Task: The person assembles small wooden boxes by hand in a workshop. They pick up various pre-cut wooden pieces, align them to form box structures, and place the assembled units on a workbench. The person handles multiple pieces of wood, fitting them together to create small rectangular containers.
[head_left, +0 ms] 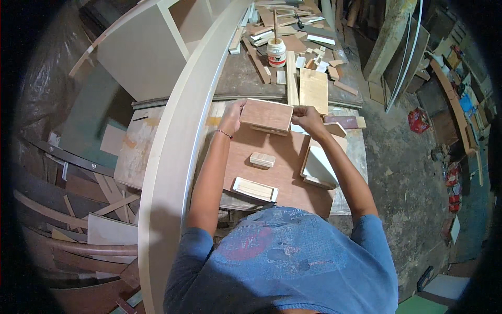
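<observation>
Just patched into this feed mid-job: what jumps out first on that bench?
Both hands, left hand and right hand, grip a reddish-brown plywood panel by its ends at the middle of the workbench. A long pale curved beam sweeps from the lower left up across the bench. Further back a white glue jar with a stick in it stands among wood offcuts.

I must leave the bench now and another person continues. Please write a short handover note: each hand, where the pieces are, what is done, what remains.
Left hand: grips the left edge of the reddish plywood panel.
Right hand: fingers pinch the panel's right edge.
The panel is held over a small wood strip on the brown board.
Also on the board: a small block, a longer white-edged piece, a white-faced panel.
Glue jar with stick stands farther back.
Done: pieces laid out.
Left: the panel is not yet released; whether glue is applied cannot be seen.
</observation>
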Motion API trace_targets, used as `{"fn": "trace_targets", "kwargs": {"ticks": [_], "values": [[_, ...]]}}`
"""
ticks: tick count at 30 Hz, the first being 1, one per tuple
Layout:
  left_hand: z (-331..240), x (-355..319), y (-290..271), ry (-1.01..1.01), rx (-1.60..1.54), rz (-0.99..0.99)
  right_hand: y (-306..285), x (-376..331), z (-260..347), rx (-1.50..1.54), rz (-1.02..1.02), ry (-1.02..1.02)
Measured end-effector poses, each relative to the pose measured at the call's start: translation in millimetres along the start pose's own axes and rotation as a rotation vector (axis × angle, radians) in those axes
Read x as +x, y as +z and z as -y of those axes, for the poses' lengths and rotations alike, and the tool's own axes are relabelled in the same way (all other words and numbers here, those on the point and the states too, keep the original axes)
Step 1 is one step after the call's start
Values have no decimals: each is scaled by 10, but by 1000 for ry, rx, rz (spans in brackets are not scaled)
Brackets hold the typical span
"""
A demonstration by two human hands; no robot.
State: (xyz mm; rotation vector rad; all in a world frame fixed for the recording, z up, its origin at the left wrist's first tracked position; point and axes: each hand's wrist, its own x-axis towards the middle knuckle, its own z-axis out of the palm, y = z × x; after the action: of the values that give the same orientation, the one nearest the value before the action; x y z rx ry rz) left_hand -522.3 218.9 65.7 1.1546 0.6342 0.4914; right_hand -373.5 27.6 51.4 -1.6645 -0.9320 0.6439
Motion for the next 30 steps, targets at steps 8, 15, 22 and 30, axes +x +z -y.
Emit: {"fn": "trace_targets", "kwargs": {"ticks": [8, 15, 22, 30], "values": [[160, -50, -113, -76, -88, 46, 42, -87, -251, -122, -51, -23], [584, 123, -538, 103, 363, 26, 13, -8, -235, -190, 95, -8], [509, -153, -328, 116, 845, 217, -74, 102, -445, -198, 253, 140], [734, 255, -577, 331, 1122, 175, 121, 289, -732, -345, 307, 175]]}}
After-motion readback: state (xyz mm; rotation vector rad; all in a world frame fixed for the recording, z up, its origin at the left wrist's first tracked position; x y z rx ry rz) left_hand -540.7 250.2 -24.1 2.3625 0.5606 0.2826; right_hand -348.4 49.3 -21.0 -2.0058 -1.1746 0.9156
